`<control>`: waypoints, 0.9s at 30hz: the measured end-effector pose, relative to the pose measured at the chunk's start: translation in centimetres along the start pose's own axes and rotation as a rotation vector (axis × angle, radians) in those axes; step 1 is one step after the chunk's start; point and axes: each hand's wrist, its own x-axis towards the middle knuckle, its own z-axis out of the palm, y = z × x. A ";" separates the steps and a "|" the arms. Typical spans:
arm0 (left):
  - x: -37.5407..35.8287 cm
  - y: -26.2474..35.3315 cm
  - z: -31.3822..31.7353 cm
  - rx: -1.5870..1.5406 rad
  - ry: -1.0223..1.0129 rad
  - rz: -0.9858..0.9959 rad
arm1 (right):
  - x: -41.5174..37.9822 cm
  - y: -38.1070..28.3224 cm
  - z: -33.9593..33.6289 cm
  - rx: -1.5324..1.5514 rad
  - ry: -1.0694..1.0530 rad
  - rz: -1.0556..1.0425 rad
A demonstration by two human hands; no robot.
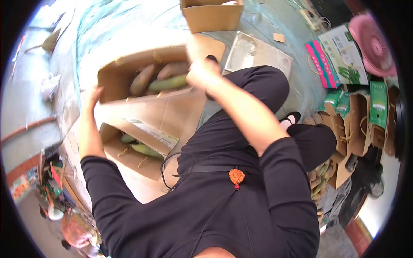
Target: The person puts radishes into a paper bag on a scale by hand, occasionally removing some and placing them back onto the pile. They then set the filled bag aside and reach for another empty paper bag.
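Observation:
An open cardboard box [142, 92] lies in front of me, its opening facing me, with several long brown and green vegetables [170, 82] inside. At its left end my left hand [95, 94] grips the edge, the thumb showing at the corner. My right hand [203, 75] is closed at the box's right end, smeared by motion, its fingertips partly hidden. Nearer to my body is a second open box [124, 157] holding green vegetables [147, 150], with a printed label on its flap.
Beyond stands another cardboard box [212, 18]. A flat, taped carton [258, 53] lies by my knee. To the right are a pink basket [373, 45], a printed carton [344, 56], several upright cardboard boxes [357, 120] and piled vegetables [320, 178]. A broom [49, 42] lies at left.

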 end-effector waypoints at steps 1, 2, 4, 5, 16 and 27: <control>-1.2 -0.2 0.4 -0.037 -0.148 -0.202 | -0.6 -0.9 2.1 0.003 -0.088 0.059; -1.7 0.5 0.2 -0.069 -0.364 -0.432 | -0.9 -1.6 4.2 0.011 -0.168 0.127; -7.3 -7.0 14.0 0.112 0.037 0.113 | -3.5 -1.5 7.0 -0.110 -0.296 -0.062; -6.8 -3.1 9.6 -0.213 -0.310 -0.395 | -3.8 -1.0 8.7 -0.144 -0.539 -0.156; -4.4 6.3 1.3 -0.441 0.116 -0.738 | -4.2 3.7 -1.8 0.561 0.001 -0.477; 13.8 33.6 -22.6 -0.899 0.405 0.166 | -18.1 22.3 -14.7 1.099 0.672 -0.333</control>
